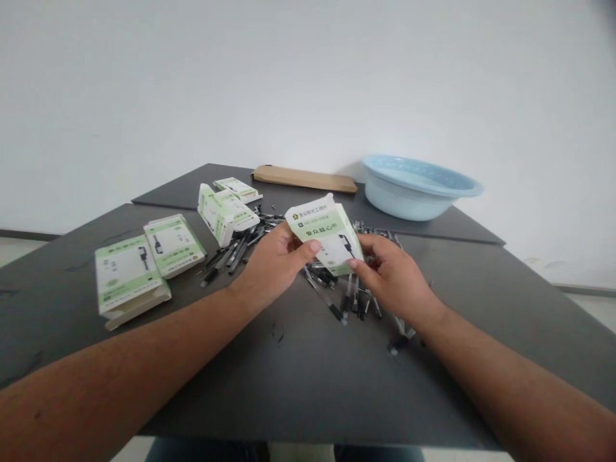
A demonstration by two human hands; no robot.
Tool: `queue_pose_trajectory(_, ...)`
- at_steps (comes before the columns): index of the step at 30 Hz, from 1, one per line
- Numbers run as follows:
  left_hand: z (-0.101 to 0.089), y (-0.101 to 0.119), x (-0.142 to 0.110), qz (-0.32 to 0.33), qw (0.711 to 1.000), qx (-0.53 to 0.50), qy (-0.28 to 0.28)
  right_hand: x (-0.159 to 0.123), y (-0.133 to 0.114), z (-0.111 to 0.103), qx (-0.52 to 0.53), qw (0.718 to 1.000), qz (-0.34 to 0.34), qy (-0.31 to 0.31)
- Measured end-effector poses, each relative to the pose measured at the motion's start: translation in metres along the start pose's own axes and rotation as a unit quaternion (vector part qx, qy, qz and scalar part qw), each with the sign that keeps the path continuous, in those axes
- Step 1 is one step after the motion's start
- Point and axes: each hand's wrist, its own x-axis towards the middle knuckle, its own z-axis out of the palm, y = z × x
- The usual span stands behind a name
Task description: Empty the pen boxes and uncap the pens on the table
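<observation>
Both hands hold one small white-and-green cardboard box (pixel 323 232) just above the dark table (pixel 298 378). My left hand (pixel 274 263) grips its left side, thumb on the printed face. My right hand (pixel 392 273) pinches its lower right corner. Under and around the box lies a heap of several black pens (pixel 346 298).
Two flat boxes (pixel 139 266) of the same kind lie at the left, two more (pixel 225 208) stand behind the pens. A light blue basin (pixel 416 186) sits at the back right, a brown cardboard piece (pixel 305 178) at the back, against a white wall.
</observation>
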Motion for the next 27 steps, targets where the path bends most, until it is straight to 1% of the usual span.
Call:
queue_pose_trajectory(3, -0.007, 0.004, -0.001, 0.064, 0.989, 0.131, -0.014, 0.002, 0.008, 0.001, -0.024, 0.999, -0.036, 0.02)
queue_pose_trajectory(4, -0.009, 0.006, -0.002, 0.091, 0.98, 0.177, -0.012, 0.002, 0.01, 0.002, -0.029, 0.998, -0.046, 0.028)
queue_pose_trajectory(6, -0.012, 0.01, -0.006, 0.169, 0.953, 0.25, -0.019, 0.003, 0.013, 0.002, -0.036, 0.996, -0.072, 0.046)
queue_pose_trajectory(9, -0.015, 0.016, -0.01, 0.294, 0.903, 0.304, -0.076, 0.003, 0.015, 0.0, -0.037, 0.988, -0.125, 0.079)
queue_pose_trajectory(10, -0.015, 0.017, -0.011, 0.319, 0.891, 0.309, -0.091, 0.002, 0.015, -0.001, -0.036, 0.986, -0.139, 0.088)
queue_pose_trajectory(11, -0.014, 0.017, -0.011, 0.331, 0.885, 0.312, -0.1, 0.002, 0.015, -0.002, -0.035, 0.984, -0.149, 0.093)
queue_pose_trajectory(13, -0.013, 0.017, -0.011, 0.324, 0.89, 0.309, -0.091, 0.001, 0.013, -0.003, -0.034, 0.982, -0.158, 0.097)
queue_pose_trajectory(15, -0.011, 0.014, -0.01, 0.291, 0.91, 0.287, -0.066, 0.001, 0.011, -0.004, -0.027, 0.982, -0.164, 0.092)
queue_pose_trajectory(17, -0.011, 0.01, -0.009, 0.25, 0.935, 0.247, -0.048, 0.0, 0.009, -0.006, -0.011, 0.984, -0.165, 0.073)
queue_pose_trajectory(19, -0.012, 0.007, -0.006, 0.208, 0.957, 0.196, -0.054, 0.0, 0.009, -0.009, 0.017, 0.985, -0.169, 0.034)
queue_pose_trajectory(21, -0.014, 0.006, -0.004, 0.169, 0.973, 0.144, -0.068, 0.001, 0.01, -0.012, 0.056, 0.983, -0.172, -0.019)
queue_pose_trajectory(24, -0.015, 0.005, -0.003, 0.127, 0.985, 0.078, -0.085, 0.002, 0.013, -0.017, 0.117, 0.976, -0.154, -0.097)
queue_pose_trajectory(27, -0.013, 0.003, -0.004, 0.107, 0.991, 0.042, -0.073, 0.002, 0.013, -0.02, 0.157, 0.968, -0.124, -0.153)
